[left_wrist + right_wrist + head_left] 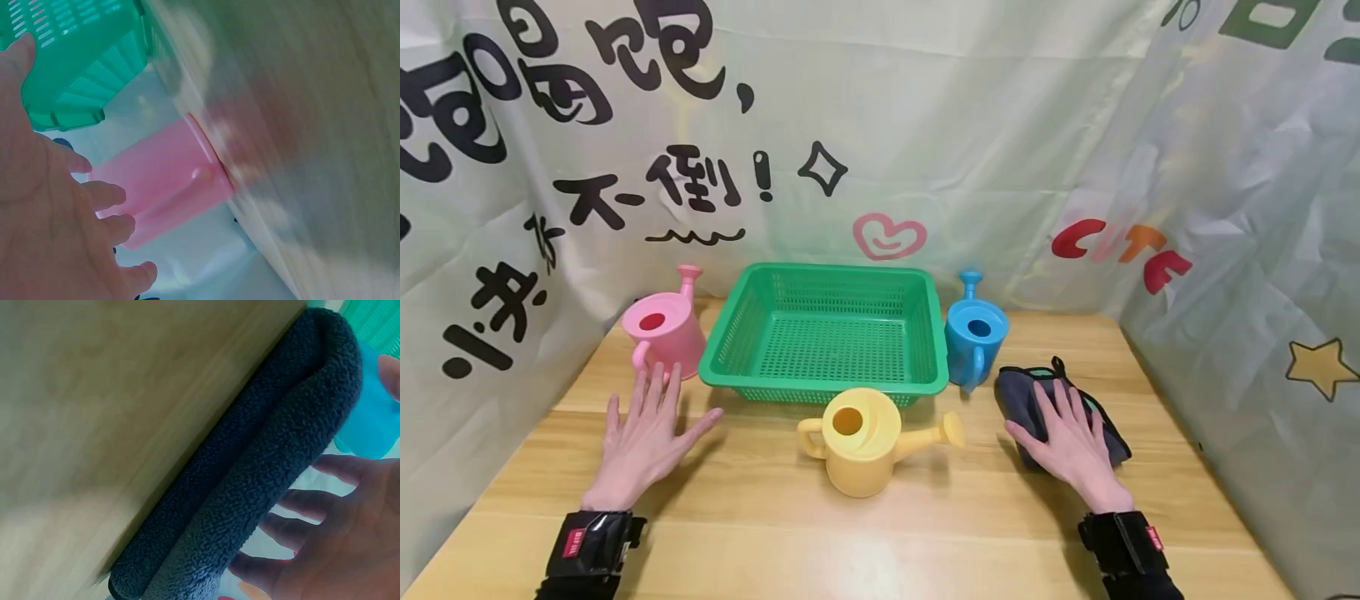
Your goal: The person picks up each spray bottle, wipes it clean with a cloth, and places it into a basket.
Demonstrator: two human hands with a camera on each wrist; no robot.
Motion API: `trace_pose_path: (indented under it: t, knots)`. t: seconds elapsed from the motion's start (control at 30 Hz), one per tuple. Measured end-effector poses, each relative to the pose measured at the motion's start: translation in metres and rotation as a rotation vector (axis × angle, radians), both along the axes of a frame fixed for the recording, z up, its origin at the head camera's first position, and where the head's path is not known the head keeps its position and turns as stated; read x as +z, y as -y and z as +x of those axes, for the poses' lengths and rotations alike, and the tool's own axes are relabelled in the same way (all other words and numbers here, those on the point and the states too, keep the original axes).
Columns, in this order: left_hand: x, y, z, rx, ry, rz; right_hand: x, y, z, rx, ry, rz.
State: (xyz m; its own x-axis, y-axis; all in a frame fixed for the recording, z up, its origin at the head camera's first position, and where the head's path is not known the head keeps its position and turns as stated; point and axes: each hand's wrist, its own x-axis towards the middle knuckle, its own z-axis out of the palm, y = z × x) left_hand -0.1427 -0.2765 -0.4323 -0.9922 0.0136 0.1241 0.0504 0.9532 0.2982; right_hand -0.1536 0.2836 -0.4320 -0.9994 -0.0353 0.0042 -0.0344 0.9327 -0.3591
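Right hand [1071, 442] flat on folded cloth [1101, 421] — long axis near-far.

The backdrop cloth [985, 150] reads "CUTE" and "不倒!".

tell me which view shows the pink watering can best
The head view: the pink watering can shows whole, spout and handle, just beyond the left hand. The left wrist view shows only its blurred side; the right wrist view misses it.

Wooden table [880, 533] — basket [823, 385]; three cans; cloth [1022, 396].
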Motion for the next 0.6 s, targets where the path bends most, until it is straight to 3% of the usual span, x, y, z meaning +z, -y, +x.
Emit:
trace_pose_path:
  t: [0.2,0.4,0.5,0.6]
  knots:
    - [-0.002,-0.001,-0.001,-0.014,-0.008,0.011,-0.004,0.000,-0.003,-0.031,0.026,0.026]
    - [0.001,-0.005,0.000,-0.008,-0.075,0.051,-0.005,-0.004,-0.006,-0.079,0.045,0.124]
    - [0.006,-0.012,0.004,-0.019,-0.196,0.120,-0.004,-0.007,-0.012,-0.069,0.056,0.163]
    - [0.010,-0.025,0.006,-0.099,-0.375,0.198,-0.003,-0.008,-0.021,-0.042,0.060,0.187]
